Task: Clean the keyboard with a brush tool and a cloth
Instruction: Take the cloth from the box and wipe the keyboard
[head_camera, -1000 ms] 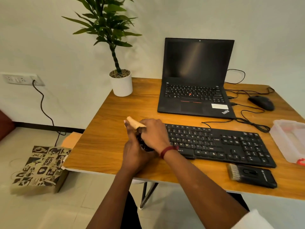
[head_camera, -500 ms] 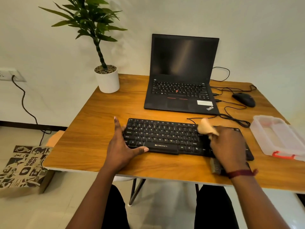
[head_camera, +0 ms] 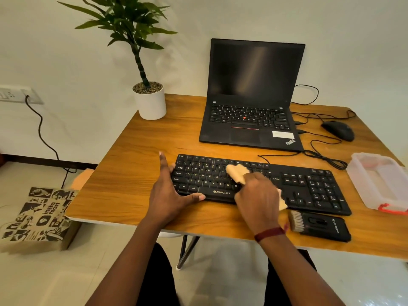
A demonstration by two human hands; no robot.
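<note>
A black keyboard (head_camera: 309, 186) lies across the front of the wooden desk (head_camera: 132, 173). My right hand (head_camera: 257, 195) is closed on a beige cloth (head_camera: 237, 172) and presses it on the middle keys. My left hand (head_camera: 170, 191) rests flat against the keyboard's left end, thumb along its front edge, fingers apart. A black brush tool (head_camera: 320, 226) with pale bristles lies on the desk just in front of the keyboard's right end, apart from both hands.
An open black laptop (head_camera: 254, 96) stands behind the keyboard. A potted plant (head_camera: 150, 100) sits at the back left, a mouse (head_camera: 339, 130) with loose cables at the back right. A clear plastic box (head_camera: 379, 182) sits at the right edge. A paper bag (head_camera: 37, 215) is on the floor.
My right hand has swept the cloth leftward from the keyboard's right part to its middle. The left hand has stayed at the keyboard's left end.
</note>
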